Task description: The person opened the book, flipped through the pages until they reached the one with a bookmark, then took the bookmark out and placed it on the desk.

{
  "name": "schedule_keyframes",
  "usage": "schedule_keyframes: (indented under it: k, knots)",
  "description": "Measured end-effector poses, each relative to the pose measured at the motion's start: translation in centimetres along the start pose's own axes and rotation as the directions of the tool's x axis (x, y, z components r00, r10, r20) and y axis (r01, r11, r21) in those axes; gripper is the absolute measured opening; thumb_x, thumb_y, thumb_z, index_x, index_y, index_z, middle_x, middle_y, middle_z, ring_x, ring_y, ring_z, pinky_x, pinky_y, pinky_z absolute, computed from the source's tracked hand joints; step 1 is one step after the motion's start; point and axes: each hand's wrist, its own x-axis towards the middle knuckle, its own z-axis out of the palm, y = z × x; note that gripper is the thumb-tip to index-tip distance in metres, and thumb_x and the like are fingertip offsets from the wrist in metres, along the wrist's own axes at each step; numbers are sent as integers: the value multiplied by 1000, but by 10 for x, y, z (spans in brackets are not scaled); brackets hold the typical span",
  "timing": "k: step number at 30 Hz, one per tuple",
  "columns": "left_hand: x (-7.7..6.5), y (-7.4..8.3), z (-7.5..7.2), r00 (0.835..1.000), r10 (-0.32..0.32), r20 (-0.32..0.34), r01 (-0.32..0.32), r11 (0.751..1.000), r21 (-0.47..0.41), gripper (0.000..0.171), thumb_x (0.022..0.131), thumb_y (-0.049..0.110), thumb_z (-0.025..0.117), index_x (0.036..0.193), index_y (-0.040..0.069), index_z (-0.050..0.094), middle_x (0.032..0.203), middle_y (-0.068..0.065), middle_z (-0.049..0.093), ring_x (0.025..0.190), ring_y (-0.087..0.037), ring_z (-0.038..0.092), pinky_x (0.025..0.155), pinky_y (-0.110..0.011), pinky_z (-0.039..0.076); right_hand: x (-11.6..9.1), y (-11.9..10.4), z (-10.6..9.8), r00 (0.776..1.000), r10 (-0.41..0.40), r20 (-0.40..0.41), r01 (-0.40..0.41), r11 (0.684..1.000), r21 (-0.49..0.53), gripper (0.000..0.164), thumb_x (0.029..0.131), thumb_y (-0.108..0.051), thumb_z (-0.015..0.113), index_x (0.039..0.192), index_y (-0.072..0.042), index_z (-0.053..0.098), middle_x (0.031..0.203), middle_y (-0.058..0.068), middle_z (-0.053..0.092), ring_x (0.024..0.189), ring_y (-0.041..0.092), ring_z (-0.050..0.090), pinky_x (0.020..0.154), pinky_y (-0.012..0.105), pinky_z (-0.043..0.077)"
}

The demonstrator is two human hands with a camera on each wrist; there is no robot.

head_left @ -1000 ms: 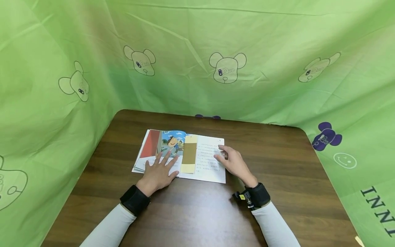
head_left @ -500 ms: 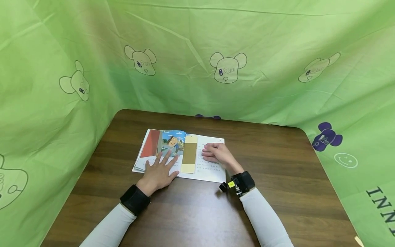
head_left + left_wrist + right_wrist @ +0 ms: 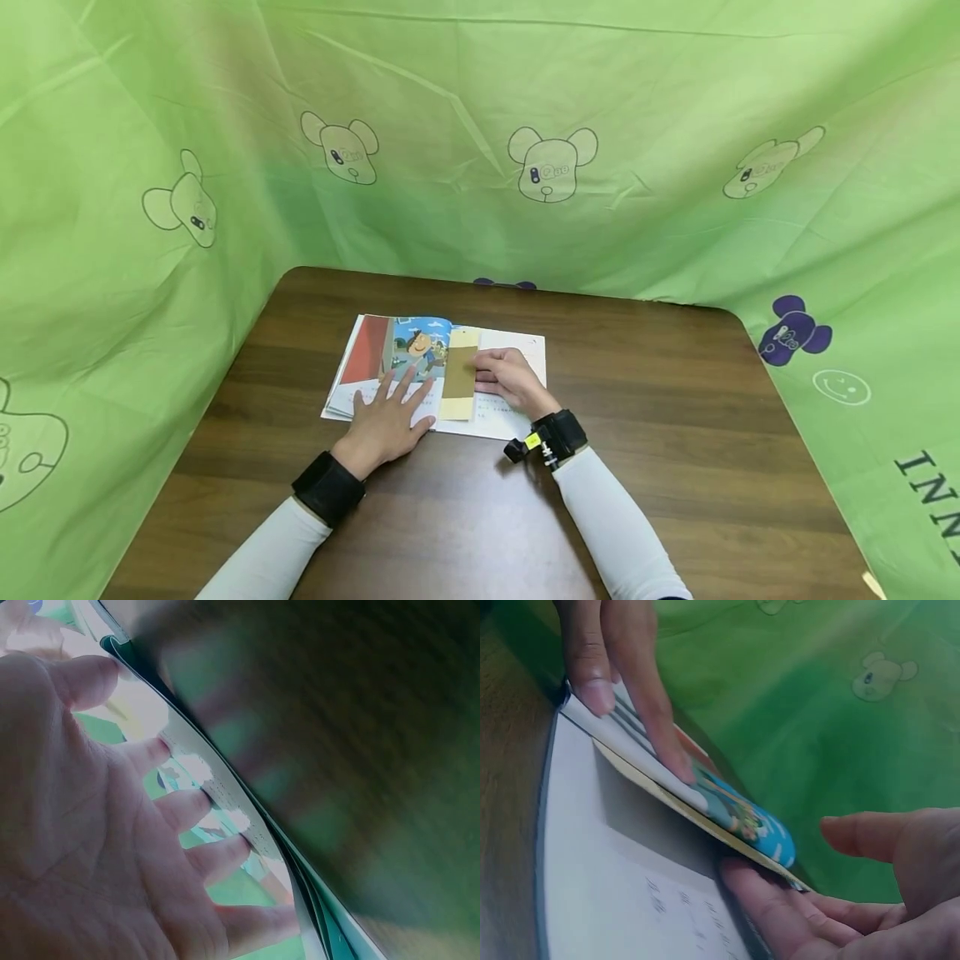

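Observation:
An open picture book (image 3: 491, 422) lies on the table, with a colourful picture on its left page and printed text on its right. Along the inner side of the right page is a cream-and-brown bookmark-like strip (image 3: 458, 371). My left hand (image 3: 384, 421) rests on the left page with fingers spread; the left wrist view shows its fingertips touching the paper. At the strip's right edge is my right hand (image 3: 513, 379). In the right wrist view, its fingers (image 3: 772, 907) reach under the raised edge of the strip, while the thumb (image 3: 862, 832) stands apart from it.
The brown wooden table (image 3: 675, 417) extends around the book. Green cloth (image 3: 450, 208) printed with bear heads hangs behind the table and at both sides. Black bands circle both wrists, and a small camera (image 3: 517, 450) sticks out from the right one.
My right hand has moved left across the right page, from its outer edge to the strip's right edge. My left hand has stayed in place on the left page.

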Motion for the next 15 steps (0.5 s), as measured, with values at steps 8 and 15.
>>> schedule_keyframes:
  k: [8,15]
  knots:
    - [-1,1,1,1000,-8,-3,8,1000,7,68,97,58,39,158,32,24,166,-5,13,149,-39,13,100,-79,21,9,5,14,996,-20,-83,17,999,-37,30,86,-5,68,113,9,66,92,15,73,76,20,71,61,28,58]
    - [1,2,1,1000,-23,16,23,1000,16,70,97,59,38,159,33,21,167,-5,11,150,-38,9,101,-78,19,11,4,18,989,-41,-142,22,991,-133,23,85,-4,70,104,8,70,93,16,74,77,21,72,67,32,58]
